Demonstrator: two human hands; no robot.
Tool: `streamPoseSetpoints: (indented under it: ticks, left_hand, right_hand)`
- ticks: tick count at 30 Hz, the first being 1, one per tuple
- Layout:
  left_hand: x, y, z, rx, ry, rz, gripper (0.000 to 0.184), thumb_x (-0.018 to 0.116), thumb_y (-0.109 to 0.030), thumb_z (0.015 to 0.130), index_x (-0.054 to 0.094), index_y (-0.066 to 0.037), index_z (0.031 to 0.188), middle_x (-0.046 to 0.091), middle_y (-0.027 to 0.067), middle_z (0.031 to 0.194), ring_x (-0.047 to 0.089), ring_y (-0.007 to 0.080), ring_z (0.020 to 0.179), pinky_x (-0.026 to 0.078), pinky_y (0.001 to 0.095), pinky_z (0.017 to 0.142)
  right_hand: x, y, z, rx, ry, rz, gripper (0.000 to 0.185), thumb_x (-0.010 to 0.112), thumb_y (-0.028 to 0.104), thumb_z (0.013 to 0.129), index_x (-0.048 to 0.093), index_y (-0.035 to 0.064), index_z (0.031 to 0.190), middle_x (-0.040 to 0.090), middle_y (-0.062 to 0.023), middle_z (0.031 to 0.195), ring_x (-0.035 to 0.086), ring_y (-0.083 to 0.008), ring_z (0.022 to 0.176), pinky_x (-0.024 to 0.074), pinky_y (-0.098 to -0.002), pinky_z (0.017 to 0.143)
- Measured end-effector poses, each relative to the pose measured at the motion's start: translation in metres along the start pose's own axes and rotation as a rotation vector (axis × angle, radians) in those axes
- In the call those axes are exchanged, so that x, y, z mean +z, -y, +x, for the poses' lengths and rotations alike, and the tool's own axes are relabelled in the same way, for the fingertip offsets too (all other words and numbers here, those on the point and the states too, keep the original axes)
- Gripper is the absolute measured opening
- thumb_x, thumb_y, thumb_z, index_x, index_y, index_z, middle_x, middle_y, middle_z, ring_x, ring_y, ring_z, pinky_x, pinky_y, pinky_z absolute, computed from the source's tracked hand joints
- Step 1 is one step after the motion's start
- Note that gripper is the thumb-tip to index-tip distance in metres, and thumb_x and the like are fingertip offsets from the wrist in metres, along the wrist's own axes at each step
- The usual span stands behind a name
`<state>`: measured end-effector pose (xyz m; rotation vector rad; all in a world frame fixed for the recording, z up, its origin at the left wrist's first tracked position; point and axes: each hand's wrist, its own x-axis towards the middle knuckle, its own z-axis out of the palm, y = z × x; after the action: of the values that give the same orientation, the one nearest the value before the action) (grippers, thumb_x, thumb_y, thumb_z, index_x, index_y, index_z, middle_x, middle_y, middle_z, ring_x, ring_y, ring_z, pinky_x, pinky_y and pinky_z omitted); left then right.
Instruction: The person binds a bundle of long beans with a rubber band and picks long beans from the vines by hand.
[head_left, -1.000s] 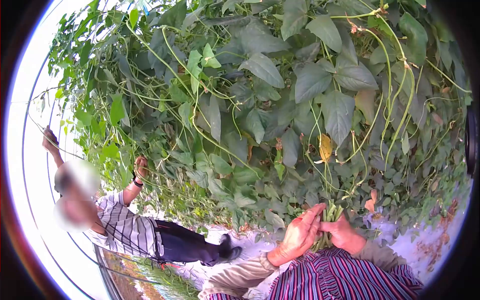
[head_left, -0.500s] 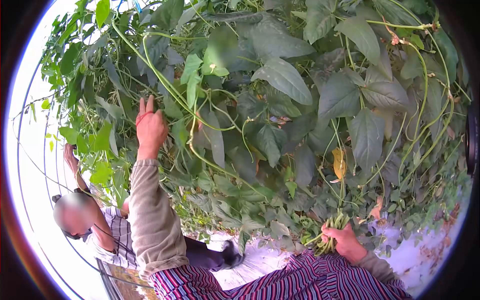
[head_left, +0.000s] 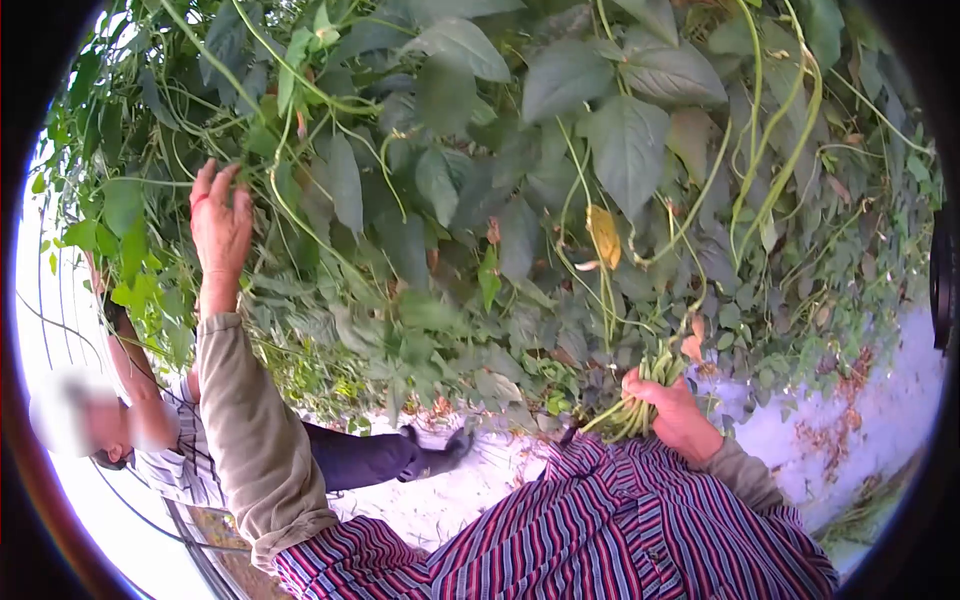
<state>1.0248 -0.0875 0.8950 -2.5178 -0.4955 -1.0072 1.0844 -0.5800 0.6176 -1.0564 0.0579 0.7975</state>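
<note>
At the left, my left hand (head_left: 221, 230) is raised among the bean vines, its fingers stretched upward and apart. A red band shows on one finger, and the fingertips partly blend into the leaves. No bean can be made out in that hand. Just right of it hangs a thin green bean pod (head_left: 312, 233). Low at the right, my right hand (head_left: 680, 415) is closed around a bunch of long green beans (head_left: 640, 405), held close to my striped clothing. The lower ends of the bunch point left, and its upper ends reach up toward the foliage.
Dense bean foliage (head_left: 450, 180) fills the upper view. Several long pods (head_left: 760, 150) hang at the upper right, and a yellow leaf (head_left: 603, 236) hangs mid-view. Another person (head_left: 180, 450) in a striped shirt stands at the left, an arm raised. Pale ground covering (head_left: 840, 430) lies below.
The view has shifted, so the foliage sits further left and higher. My left hand stays raised by the vines, its fingers now more spread. My right hand still grips the beans.
</note>
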Motion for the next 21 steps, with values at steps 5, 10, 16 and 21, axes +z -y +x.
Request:
streamPoseSetpoints:
  ticks: [5,10,16,21]
  left_hand:
    - [-0.049,-0.077,-0.026,0.040,-0.205,-0.244,0.026,0.052,-0.015,0.091,0.061,-0.006,0.114,0.058,0.0120,0.120,0.055,0.0234,0.111,0.040,0.0319,0.096]
    - [-0.071,-0.159,-0.073,0.221,-0.089,-0.397,0.023,0.053,-0.012,0.089,0.061,-0.004,0.110,0.060,0.0119,0.114,0.059,0.0257,0.104,0.046,0.0325,0.089]
    - [-0.046,-0.214,-0.104,0.306,0.300,-0.597,0.023,0.052,-0.008,0.086,0.059,-0.001,0.107,0.061,0.0142,0.104,0.060,0.0314,0.095,0.046,0.0353,0.082]
    - [0.014,-0.225,-0.122,0.353,0.442,-0.677,0.020,0.055,-0.007,0.082,0.061,0.001,0.099,0.062,0.0173,0.096,0.060,0.0355,0.088,0.047,0.0383,0.078]
  right_hand:
    - [-0.018,0.002,-0.041,0.004,0.073,0.036,0.019,0.068,0.009,0.078,0.058,0.0025,0.093,0.063,-0.0070,0.087,0.061,-0.0178,0.081,0.0481,-0.0288,0.071]
    - [-0.029,0.004,-0.080,0.057,0.180,0.029,0.014,0.063,0.009,0.083,0.054,0.0022,0.092,0.062,-0.0103,0.077,0.064,-0.0221,0.075,0.0517,-0.0353,0.072]
    - [-0.038,-0.002,-0.101,0.044,0.125,0.029,0.013,0.061,0.006,0.084,0.053,0.0014,0.093,0.060,-0.0080,0.070,0.065,-0.0233,0.074,0.0530,-0.0361,0.072]
    - [-0.032,-0.009,-0.109,-0.040,0.104,-0.009,0.009,0.058,0.006,0.084,0.052,0.0026,0.090,0.058,-0.0071,0.066,0.063,-0.0234,0.072,0.0518,-0.0377,0.069]
